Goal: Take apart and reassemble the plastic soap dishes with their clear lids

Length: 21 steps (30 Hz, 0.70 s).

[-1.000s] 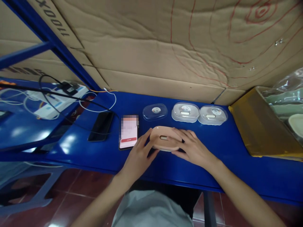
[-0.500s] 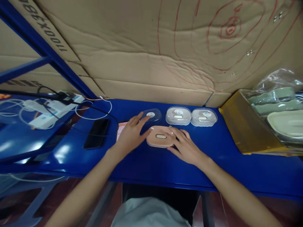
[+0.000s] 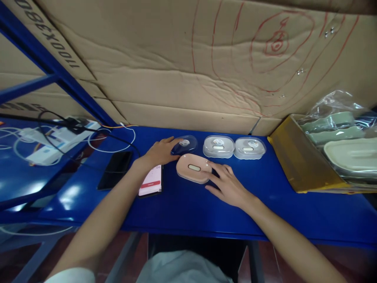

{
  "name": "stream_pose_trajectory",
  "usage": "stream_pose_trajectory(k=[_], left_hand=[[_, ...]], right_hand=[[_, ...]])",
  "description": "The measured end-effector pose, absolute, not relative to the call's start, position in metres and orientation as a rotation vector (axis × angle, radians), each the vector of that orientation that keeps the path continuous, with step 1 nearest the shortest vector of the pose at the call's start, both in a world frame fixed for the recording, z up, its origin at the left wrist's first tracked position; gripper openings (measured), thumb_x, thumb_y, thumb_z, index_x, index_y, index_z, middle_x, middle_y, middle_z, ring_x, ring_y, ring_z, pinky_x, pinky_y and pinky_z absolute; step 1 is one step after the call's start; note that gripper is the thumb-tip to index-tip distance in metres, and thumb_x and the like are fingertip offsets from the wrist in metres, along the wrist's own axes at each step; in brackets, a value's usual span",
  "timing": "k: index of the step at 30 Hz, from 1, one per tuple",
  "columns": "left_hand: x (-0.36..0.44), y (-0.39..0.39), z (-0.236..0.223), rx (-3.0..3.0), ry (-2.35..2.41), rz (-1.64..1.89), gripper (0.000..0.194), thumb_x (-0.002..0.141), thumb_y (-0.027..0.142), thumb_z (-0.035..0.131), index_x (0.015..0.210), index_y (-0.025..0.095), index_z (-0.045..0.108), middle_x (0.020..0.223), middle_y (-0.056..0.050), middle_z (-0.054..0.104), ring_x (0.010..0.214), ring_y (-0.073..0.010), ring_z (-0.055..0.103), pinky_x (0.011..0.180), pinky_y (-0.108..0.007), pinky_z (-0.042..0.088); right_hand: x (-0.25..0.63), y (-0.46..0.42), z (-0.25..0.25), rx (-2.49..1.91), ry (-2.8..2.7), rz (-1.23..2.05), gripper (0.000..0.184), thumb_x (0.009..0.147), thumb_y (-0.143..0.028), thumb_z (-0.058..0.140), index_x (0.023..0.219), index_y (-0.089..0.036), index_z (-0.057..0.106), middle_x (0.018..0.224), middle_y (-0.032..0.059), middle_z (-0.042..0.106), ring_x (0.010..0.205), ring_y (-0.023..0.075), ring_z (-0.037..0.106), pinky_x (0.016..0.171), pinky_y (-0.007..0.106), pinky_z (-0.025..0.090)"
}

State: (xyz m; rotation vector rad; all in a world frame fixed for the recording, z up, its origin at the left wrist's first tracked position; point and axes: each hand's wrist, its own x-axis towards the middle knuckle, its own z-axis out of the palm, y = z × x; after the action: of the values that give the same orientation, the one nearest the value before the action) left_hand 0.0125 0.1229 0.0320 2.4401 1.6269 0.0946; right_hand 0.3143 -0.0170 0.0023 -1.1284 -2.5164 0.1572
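A pink oval soap-dish part (image 3: 193, 168) lies upside down on the blue table (image 3: 182, 200). My right hand (image 3: 226, 184) rests on its right edge with fingers spread. My left hand (image 3: 160, 151) reaches to a clear plastic lid (image 3: 185, 144) behind it and grips the lid's left edge, which is tilted up. Two lidded clear dishes (image 3: 218, 146) (image 3: 249, 147) stand side by side to the right of that lid.
A phone with a lit screen (image 3: 151, 181) and a dark phone (image 3: 114, 169) lie left of the dish. Cables and a power strip (image 3: 59, 137) sit far left. A yellow box (image 3: 300, 165) with bagged green and cream dishes (image 3: 350, 145) is at right. Cardboard walls the back.
My left hand left the pink dish, moved back over the phone and took hold of the clear lid. My right hand stayed on the pink dish. The view shifted right.
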Motion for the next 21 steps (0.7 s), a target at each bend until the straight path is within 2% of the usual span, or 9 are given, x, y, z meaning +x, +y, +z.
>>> stream_pose_trajectory(k=[4,8,12,14,18,21], left_hand=[[0.013,0.122,0.03,2.43,1.63,0.172,0.067,0.095,0.047,0.07,0.157,0.031,0.05,0.158,-0.014,0.054,0.143,-0.0387,0.054,0.116,-0.056,0.045],[0.01,0.11,0.037,2.425,1.605,0.304,0.06,0.093,0.05,0.071,0.147,0.027,0.059,0.153,-0.013,0.055,0.144,-0.0364,0.052,0.119,-0.051,0.044],[0.005,0.091,0.054,2.419,1.383,0.575,0.057,0.093,0.056,0.071,0.141,0.026,0.063,0.149,-0.01,0.059,0.141,-0.0325,0.056,0.122,-0.05,0.043],[0.004,0.082,0.058,2.401,1.268,0.603,0.056,0.093,0.056,0.071,0.141,0.028,0.062,0.15,-0.009,0.059,0.141,-0.0304,0.056,0.122,-0.048,0.044],[0.007,0.071,0.049,2.379,1.003,0.429,0.06,0.091,0.041,0.073,0.148,0.032,0.058,0.165,-0.007,0.047,0.15,-0.0288,0.05,0.123,-0.045,0.044],[0.009,0.068,0.037,2.351,0.949,0.382,0.063,0.09,0.029,0.071,0.151,0.033,0.055,0.17,-0.006,0.04,0.154,-0.0281,0.045,0.124,-0.044,0.044]], right_hand=[[0.314,-0.017,0.002,-1.148,-2.511,0.194,0.048,0.109,-0.036,0.054,0.155,-0.024,0.05,0.165,0.0194,0.045,0.149,0.0331,0.049,0.117,0.057,0.041],[0.315,-0.015,0.0,-1.17,-2.472,0.237,0.061,0.109,-0.037,0.054,0.165,-0.025,0.034,0.166,0.0198,0.044,0.152,0.0325,0.045,0.118,0.056,0.042],[0.316,-0.015,0.0,-1.266,-2.345,0.213,0.075,0.107,-0.042,0.057,0.17,-0.028,0.019,0.169,0.0209,0.039,0.151,0.0382,0.045,0.114,0.06,0.045],[0.316,-0.015,0.001,-1.289,-2.298,0.2,0.082,0.106,-0.045,0.059,0.171,-0.03,0.012,0.17,0.0219,0.035,0.152,0.0413,0.042,0.113,0.063,0.046],[0.316,-0.016,0.001,-1.266,-2.307,0.197,0.089,0.104,-0.047,0.062,0.172,-0.032,0.005,0.172,0.0235,0.028,0.156,0.0434,0.036,0.113,0.067,0.045],[0.316,-0.015,0.0,-1.255,-2.357,0.225,0.084,0.105,-0.044,0.062,0.171,-0.033,0.011,0.172,0.0223,0.03,0.154,0.0425,0.04,0.113,0.065,0.046]])
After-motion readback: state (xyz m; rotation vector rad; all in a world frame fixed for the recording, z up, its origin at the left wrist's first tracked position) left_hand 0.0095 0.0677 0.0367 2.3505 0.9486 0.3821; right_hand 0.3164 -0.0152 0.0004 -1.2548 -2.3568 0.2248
